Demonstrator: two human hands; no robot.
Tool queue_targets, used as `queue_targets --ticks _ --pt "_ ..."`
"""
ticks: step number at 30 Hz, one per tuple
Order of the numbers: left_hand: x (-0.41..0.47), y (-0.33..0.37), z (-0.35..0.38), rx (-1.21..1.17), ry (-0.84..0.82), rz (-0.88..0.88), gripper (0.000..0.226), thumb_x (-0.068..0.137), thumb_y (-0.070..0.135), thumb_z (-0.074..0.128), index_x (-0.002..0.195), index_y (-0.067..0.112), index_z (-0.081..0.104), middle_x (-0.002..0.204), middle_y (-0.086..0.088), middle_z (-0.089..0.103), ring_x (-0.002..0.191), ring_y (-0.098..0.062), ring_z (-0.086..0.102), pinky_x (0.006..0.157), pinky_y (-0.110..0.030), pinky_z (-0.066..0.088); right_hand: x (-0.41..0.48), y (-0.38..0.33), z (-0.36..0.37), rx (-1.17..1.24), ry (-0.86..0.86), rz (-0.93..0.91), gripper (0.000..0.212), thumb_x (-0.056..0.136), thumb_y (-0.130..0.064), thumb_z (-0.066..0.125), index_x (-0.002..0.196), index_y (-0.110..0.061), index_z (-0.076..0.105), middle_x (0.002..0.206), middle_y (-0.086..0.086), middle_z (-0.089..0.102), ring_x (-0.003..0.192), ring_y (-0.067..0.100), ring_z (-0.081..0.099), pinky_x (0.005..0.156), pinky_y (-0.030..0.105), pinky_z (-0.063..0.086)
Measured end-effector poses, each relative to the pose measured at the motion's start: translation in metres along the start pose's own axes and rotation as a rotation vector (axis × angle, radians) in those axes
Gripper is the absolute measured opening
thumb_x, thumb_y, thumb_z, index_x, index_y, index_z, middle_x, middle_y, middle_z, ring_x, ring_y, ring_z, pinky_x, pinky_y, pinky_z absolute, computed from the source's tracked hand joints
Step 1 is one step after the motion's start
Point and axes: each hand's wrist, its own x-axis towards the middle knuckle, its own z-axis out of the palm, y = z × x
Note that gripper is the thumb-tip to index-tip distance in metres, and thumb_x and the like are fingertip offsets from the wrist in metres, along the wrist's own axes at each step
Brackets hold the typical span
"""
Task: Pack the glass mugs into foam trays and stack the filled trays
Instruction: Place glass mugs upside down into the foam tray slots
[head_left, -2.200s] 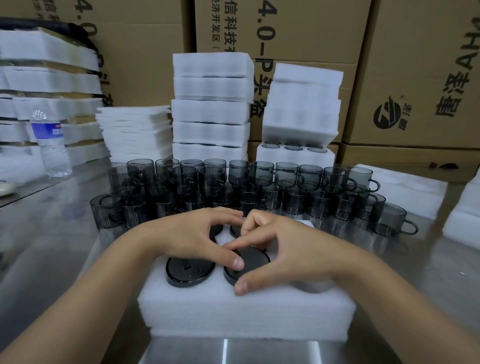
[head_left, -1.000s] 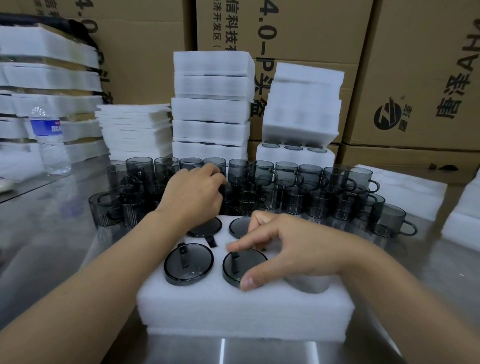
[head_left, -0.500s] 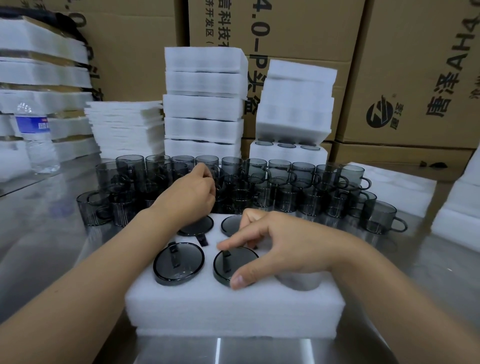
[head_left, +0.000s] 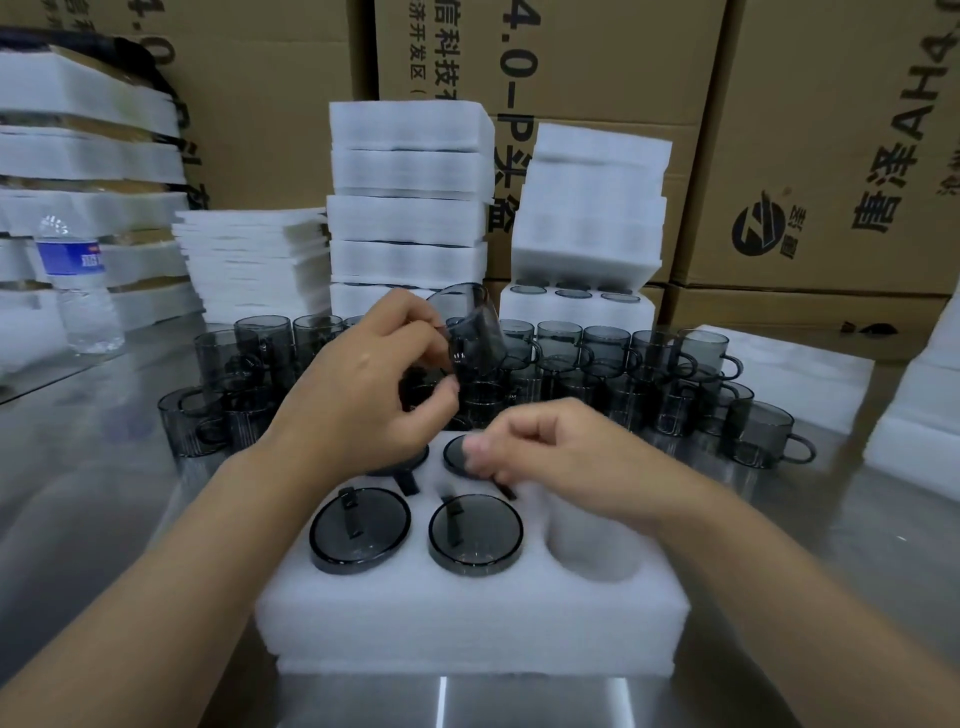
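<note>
The left hand (head_left: 358, 395) pinches a tilted mug (head_left: 470, 332) at mid-frame; turn it like the packed ones and press it straight down into the free front-right pocket (head_left: 592, 540). The right hand (head_left: 561, 447) curls over the tray (head_left: 467, 618) at lower centre, grip unclear. Four mugs (head_left: 358, 530) sit in the tray's left and middle pockets.

One head-worn view looks forward and down, close over the foam tray (head_left: 467, 613) on the surface (head_left: 104, 493), facing stacked cartons (head_left: 805, 130).
</note>
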Motion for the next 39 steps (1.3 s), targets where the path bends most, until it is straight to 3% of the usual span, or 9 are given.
queue_targets --ticks 3,5,7,10,13,20,25,31,39 --pt "-0.009 0.005 -0.002 -0.102 0.072 -0.015 0.031 0.081 0.034 0.058 0.079 0.003 0.059 0.095 0.000 0.051 0.075 -0.014 0.054 0.066 -0.033 0.051 0.009 0.006 0.001 0.257 0.290 0.126 0.054 0.090 -0.050 0.051 0.045 -0.021 0.056 0.063 -0.002 0.066 0.057 0.010 0.057 0.063 0.025 0.046" --pt "-0.013 0.006 0.000 -0.120 0.076 -0.019 0.033 0.080 0.036 0.061 0.075 0.003 0.056 0.093 -0.002 0.053 0.074 -0.014 0.053 0.066 -0.032 0.050 0.012 0.009 0.001 0.401 0.397 0.171 0.055 0.093 -0.048 0.048 0.045 -0.021 0.051 0.062 0.000 0.064 0.055 0.013 0.055 0.060 0.028 0.046" --pt "-0.016 0.005 0.003 -0.112 0.051 -0.021 0.034 0.080 0.037 0.061 0.073 0.004 0.056 0.092 -0.001 0.053 0.075 -0.013 0.052 0.066 -0.032 0.049 0.014 0.011 0.001 0.456 0.438 0.169 0.045 0.092 -0.048 0.050 0.062 -0.015 0.056 0.071 0.002 0.063 0.056 0.015 0.060 0.060 0.031 0.050" --pt "-0.016 0.004 0.005 -0.116 -0.013 -0.026 0.034 0.079 0.039 0.060 0.073 0.006 0.055 0.091 -0.002 0.055 0.075 -0.016 0.055 0.065 -0.034 0.049 0.017 0.013 0.003 0.443 0.440 0.154 0.038 0.089 -0.050 0.054 0.089 -0.012 0.059 0.083 0.004 0.064 0.062 0.018 0.068 0.062 0.032 0.054" --pt "-0.014 0.003 0.005 -0.097 -0.057 0.010 0.037 0.079 0.040 0.060 0.074 0.004 0.057 0.092 -0.004 0.057 0.073 -0.021 0.057 0.062 -0.037 0.049 0.017 0.014 0.003 0.452 0.407 0.139 0.040 0.086 -0.050 0.059 0.100 -0.013 0.059 0.093 0.010 0.069 0.070 0.021 0.072 0.063 0.030 0.056" --pt "-0.017 0.002 0.004 -0.061 -0.129 -0.025 0.034 0.074 0.050 0.060 0.074 0.016 0.061 0.117 0.005 0.050 0.099 -0.017 0.052 0.073 -0.045 0.051 0.018 0.020 0.005 0.443 0.449 0.118 0.032 0.083 -0.038 0.068 0.104 -0.015 0.060 0.100 0.012 0.068 0.091 0.027 0.069 0.071 0.030 0.056" --pt "-0.018 -0.003 0.009 -0.072 -0.182 -0.065 0.028 0.074 0.051 0.059 0.075 0.023 0.059 0.140 0.010 0.036 0.114 -0.014 0.046 0.080 -0.047 0.050 0.019 0.023 0.004 0.500 0.465 0.100 0.030 0.083 -0.023 0.069 0.109 -0.020 0.055 0.098 0.003 0.063 0.085 0.016 0.066 0.071 0.028 0.055" --pt "-0.019 -0.009 0.015 -0.098 -0.214 -0.160 0.019 0.074 0.021 0.077 0.078 0.024 0.059 0.144 0.006 0.034 0.117 -0.015 0.043 0.086 -0.047 0.047 0.015 0.022 0.003 0.426 0.417 0.092 0.038 0.078 -0.018 0.071 0.110 -0.029 0.053 0.110 0.002 0.057 0.081 0.014 0.071 0.087 0.040 0.056" --pt "-0.018 -0.008 0.014 -0.154 -0.245 -0.216 0.028 0.076 0.016 0.076 0.076 0.031 0.052 0.143 0.007 0.036 0.116 -0.012 0.042 0.086 -0.036 0.045 0.011 0.016 0.004 0.360 0.403 0.084 0.043 0.079 -0.015 0.071 0.114 -0.030 0.051 0.113 0.000 0.056 0.088 0.019 0.071 0.088 0.037 0.055"
